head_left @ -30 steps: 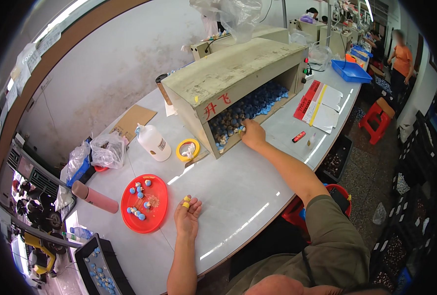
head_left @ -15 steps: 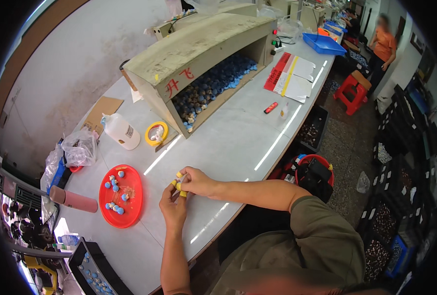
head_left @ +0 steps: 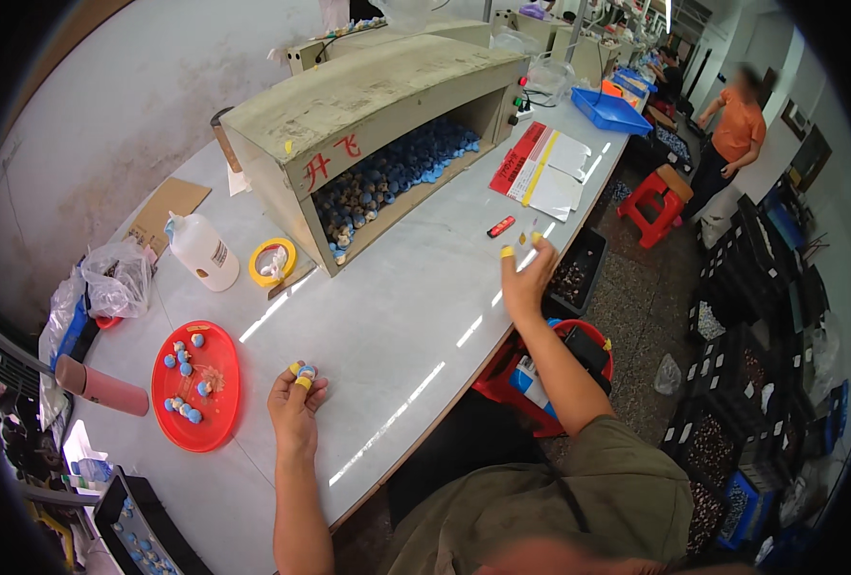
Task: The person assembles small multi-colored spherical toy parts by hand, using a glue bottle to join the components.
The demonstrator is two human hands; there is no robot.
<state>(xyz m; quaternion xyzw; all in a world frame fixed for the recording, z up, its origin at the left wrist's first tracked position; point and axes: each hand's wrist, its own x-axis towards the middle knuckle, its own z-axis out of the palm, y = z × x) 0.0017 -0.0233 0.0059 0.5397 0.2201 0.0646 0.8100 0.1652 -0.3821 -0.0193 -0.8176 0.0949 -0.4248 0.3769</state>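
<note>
On the pale surface (head_left: pixel 397 316), the left hand (head_left: pixel 294 401) pinches a small blue piece (head_left: pixel 307 372) beside the red tray (head_left: pixel 195 385). The right hand (head_left: pixel 526 278) hovers spread, holding nothing, over the surface's edge. A firm fingertip pinch should keep the piece from slipping.

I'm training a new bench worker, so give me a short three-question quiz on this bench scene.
1. True or false: the left hand holds a small blue piece at its fingertips.
2. Where does the red tray lie relative to the left hand?
A. to its left
B. to its right
C. under the open-fronted box
3. Fill in: the right hand is raised above the table edge with fingers spread and holds ____.

Key
1. True; the piece sits between fingers that wear yellow fingertip covers.
2. A; the tray with its blue pieces lies to the left, near the white bottle.
3. Nothing; it is open, clear of the open-fronted box of blue pieces.
</note>
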